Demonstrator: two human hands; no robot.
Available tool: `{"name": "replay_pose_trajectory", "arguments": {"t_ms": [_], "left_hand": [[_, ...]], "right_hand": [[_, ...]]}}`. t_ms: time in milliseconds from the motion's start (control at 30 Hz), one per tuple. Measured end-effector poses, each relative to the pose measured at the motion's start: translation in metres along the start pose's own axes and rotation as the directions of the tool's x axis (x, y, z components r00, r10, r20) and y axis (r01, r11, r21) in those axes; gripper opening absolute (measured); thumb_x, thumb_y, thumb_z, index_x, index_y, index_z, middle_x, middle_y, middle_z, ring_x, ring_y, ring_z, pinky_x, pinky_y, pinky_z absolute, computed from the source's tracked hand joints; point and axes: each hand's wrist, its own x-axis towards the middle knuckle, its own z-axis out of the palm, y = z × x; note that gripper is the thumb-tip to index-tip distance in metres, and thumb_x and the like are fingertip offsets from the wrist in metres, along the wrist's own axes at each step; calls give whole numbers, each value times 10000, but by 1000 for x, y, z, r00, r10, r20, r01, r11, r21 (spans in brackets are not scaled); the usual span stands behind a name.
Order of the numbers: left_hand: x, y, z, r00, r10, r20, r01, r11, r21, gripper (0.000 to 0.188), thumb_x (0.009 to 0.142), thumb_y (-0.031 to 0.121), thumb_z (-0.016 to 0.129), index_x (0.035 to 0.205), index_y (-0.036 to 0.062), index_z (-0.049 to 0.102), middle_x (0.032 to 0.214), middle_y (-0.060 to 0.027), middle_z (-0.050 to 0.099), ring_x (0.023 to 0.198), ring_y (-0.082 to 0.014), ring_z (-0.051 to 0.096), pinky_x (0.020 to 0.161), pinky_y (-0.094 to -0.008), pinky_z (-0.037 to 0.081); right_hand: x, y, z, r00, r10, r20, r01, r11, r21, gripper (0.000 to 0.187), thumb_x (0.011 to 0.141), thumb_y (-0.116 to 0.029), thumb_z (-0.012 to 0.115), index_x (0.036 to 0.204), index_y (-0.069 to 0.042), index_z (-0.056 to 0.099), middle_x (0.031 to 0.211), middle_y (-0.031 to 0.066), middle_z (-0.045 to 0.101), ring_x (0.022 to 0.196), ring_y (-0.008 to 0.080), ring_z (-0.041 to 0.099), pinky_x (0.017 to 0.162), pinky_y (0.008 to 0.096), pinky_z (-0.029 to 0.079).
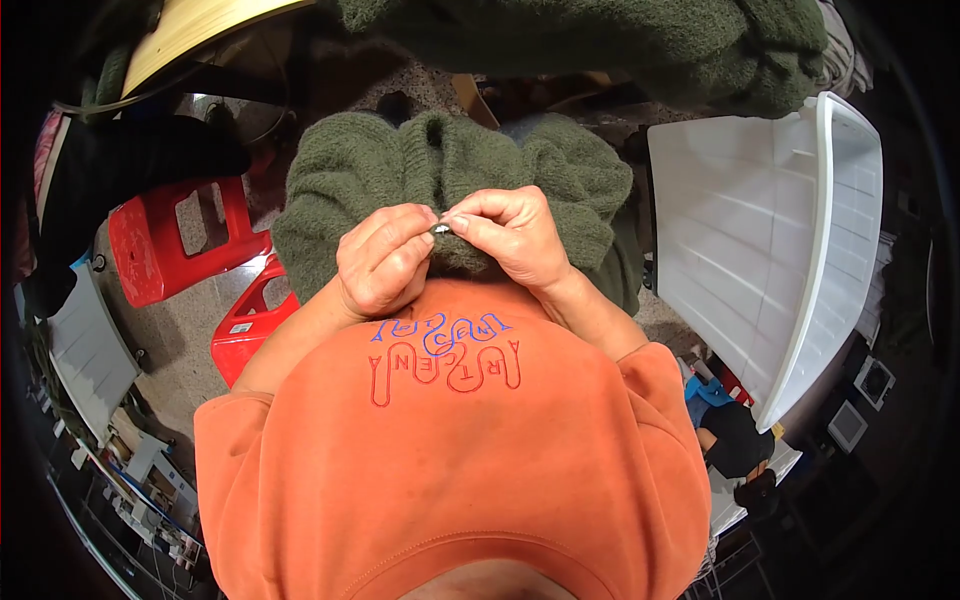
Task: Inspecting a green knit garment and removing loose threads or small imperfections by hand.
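A dark green fuzzy knit garment (345,170) lies bunched across my lap. My left hand (388,262) is closed at its near edge, with thumb and fingers pinching a bit of the knit. Close beside it, my right hand (515,240) pinches the same edge between thumb and forefinger. The fingertips of both hands nearly meet. A small whitish piece (441,228) shows between them, too small to make out, and whether a fine tool is held there cannot be seen.
More green knitwear (600,40) is heaped at the far side. A large white plastic bin (740,240) stands tilted at the right. Red plastic stools (150,255) are at my left, near a wooden table edge (200,30). Another person in a black cap (738,440) is at the lower right.
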Motion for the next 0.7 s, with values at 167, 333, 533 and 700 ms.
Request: {"name": "replay_pose_trajectory", "arguments": {"t_ms": [167, 333, 533, 700], "left_hand": [[-1, 1, -1, 1000, 9, 29, -9, 1000, 16, 196, 552, -105, 584, 711, -34, 494, 691, -147, 557, 618, -263, 589, 505, -299, 506], [-4, 1, 1, 1000, 26, -15, -25, 1000, 17, 186, 555, -115, 576, 689, -30, 478, 694, -149, 559, 613, -264, 591, 501, -299, 505], [-3, 0, 1, 1000, 4, -28, -3, 999, 42, 185, 565, -118, 562, 696, -22, 473, 706, -146, 560, 610, -259, 589, 492, -295, 502], [-5, 2, 1, 987, -158, -30, 157, 987, -45, 203, 552, -122, 551, 708, -10, 486, 692, -141, 553, 592, -251, 576, 484, -302, 476]], "right_hand": [[0, -1, 3, 999, -33, -1, 33, 998, -57, 102, 774, 8, 529, 765, 24, 629, 680, 15, 598, 634, 30, 494, 554, 167, 403], [-1, 3, 6, 1000, -25, 11, 25, 999, -25, 100, 782, 1, 523, 782, 22, 621, 666, -9, 576, 615, 22, 465, 526, 168, 380], [2, 2, 6, 1000, -30, 8, 30, 999, 17, 99, 782, -1, 523, 767, 26, 617, 689, 8, 582, 673, 45, 507, 608, 178, 412], [-2, -2, 0, 995, -59, 81, 53, 995, 79, 148, 723, 11, 580, 869, 34, 584, 791, 35, 586, 751, 71, 528, 697, 210, 426]]}}
